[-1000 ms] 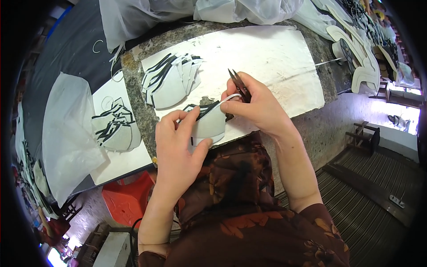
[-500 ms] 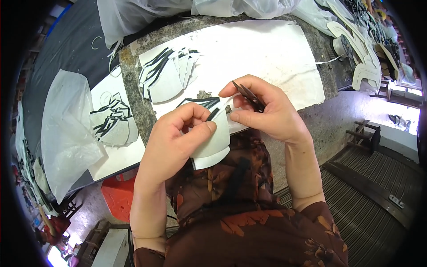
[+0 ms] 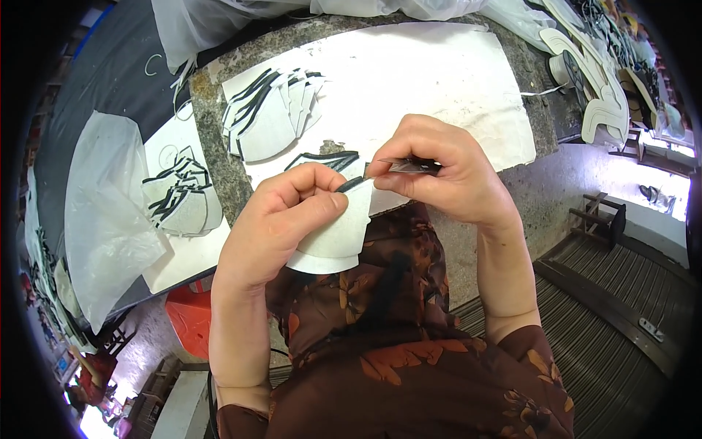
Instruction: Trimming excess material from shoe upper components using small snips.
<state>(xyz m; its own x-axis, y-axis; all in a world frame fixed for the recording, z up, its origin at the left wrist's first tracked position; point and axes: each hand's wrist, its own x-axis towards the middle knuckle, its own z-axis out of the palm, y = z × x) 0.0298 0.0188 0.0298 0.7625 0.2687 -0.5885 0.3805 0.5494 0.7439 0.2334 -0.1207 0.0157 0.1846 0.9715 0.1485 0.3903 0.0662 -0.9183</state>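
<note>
A pale grey-white cut piece [image 3: 335, 238] with a black strip along its upper edge is pinched between the thumb and fingers of my left hand [image 3: 281, 219]. My right hand [image 3: 453, 172] is closed around dark snips [image 3: 413, 167], their points toward the piece. The same hand's thumb and forefinger pinch at the right end of the piece's edge; whatever small bit lies between them is hidden. Just behind, another black-edged piece [image 3: 322, 157] lies at the sheet's near edge. Farther left is a fanned stack of black-edged pieces [image 3: 270, 132].
A white sheet [image 3: 424, 80] covers a stone-like slab [image 3: 210, 128]. At the left lie a second pile of pieces [image 3: 191, 214] and a clear plastic bag [image 3: 110, 212]. A spool [image 3: 563, 69] with white tape and cream curved pieces [image 3: 608, 121] are at the right. A red stool [image 3: 189, 322] stands below.
My right thumb and forefinger have closed on the piece's edge, and the snips have turned flatter, pointing left. The piece has shifted slightly left with my left hand.
</note>
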